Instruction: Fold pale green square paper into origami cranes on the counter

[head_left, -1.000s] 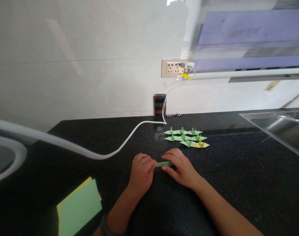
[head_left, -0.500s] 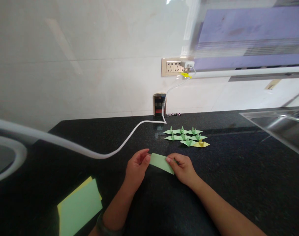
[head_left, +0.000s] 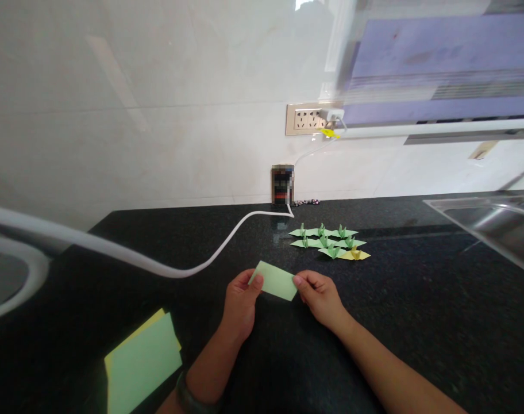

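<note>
While both hands (head_left: 279, 296) pinch the green paper (head_left: 274, 281), its fold seems hidden.

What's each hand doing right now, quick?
Left hand: shut on the left end of the green paper.
Right hand: shut on the paper's right end, held above the counter.

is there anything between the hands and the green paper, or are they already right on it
Nothing visible stands between them. The left hand and the right hand each pinch one end of the folded green paper, held just above the black counter. The paper cranes lie beyond it, apart from the hands.
</note>
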Demonstrator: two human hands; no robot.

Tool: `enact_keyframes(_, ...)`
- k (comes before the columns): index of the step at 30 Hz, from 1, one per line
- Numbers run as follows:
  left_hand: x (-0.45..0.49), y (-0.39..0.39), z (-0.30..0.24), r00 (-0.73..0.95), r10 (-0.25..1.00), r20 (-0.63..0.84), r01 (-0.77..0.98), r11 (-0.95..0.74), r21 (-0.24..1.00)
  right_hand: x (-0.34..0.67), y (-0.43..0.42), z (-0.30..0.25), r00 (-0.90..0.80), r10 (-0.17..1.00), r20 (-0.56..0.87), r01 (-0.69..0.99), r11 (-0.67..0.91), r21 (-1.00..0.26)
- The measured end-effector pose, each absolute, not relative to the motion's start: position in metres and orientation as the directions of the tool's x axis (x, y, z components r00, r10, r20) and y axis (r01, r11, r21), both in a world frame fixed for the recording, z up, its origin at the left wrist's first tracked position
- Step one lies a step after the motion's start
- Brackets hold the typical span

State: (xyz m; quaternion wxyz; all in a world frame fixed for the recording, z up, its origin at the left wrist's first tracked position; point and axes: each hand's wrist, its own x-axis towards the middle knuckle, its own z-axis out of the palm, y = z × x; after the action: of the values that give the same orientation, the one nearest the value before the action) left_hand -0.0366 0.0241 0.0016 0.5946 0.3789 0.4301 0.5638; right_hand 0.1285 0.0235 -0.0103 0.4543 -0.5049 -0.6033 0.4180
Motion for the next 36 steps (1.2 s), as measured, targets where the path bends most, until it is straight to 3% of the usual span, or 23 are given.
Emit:
enact_keyframes(3,-0.028,0.02,0.005,0.147,0.985,-0.093,-0.44,0.15,0.886,0.124,0.021,-0.012,-0.115,0.993,0.03,0.109,0.043,-0.993)
enact_keyframes(5,-0.028,0.02,0.006,0.161,0.978,-0.131,-0.488,0.194,0.851,0.123,0.02,-0.012,-0.201,0.979,0.028,0.141,0.058,-0.988)
enact_keyframes(10,-0.037,0.027,0.001,0.16,0.943,-0.291,-0.526,0.33,0.784,0.125,0.018,-0.006,-0.274,0.922,0.275,0.394,0.368,-0.842)
enact_keyframes(13,-0.04,0.03,0.0,0.213,0.9,-0.379,-0.492,0.434,0.754,0.13,0.019,-0.001,-0.348,0.835,0.426,0.44,0.547,-0.712)
enact_keyframes(18,-0.038,0.027,0.002,0.313,0.866,-0.389,-0.451,0.496,0.742,0.134,0.018,0.0,-0.47,0.74,0.481,0.467,0.671,-0.576)
enact_keyframes(26,-0.037,0.026,0.002,0.374,0.872,-0.317,-0.558,0.484,0.674,0.131,0.018,0.006,-0.476,0.766,0.432,0.4,0.626,-0.669)
enact_keyframes(36,-0.031,0.021,0.002,0.391,0.875,-0.286,-0.562,0.473,0.679,0.124,0.019,-0.005,-0.211,0.896,0.391,0.383,0.443,-0.81)
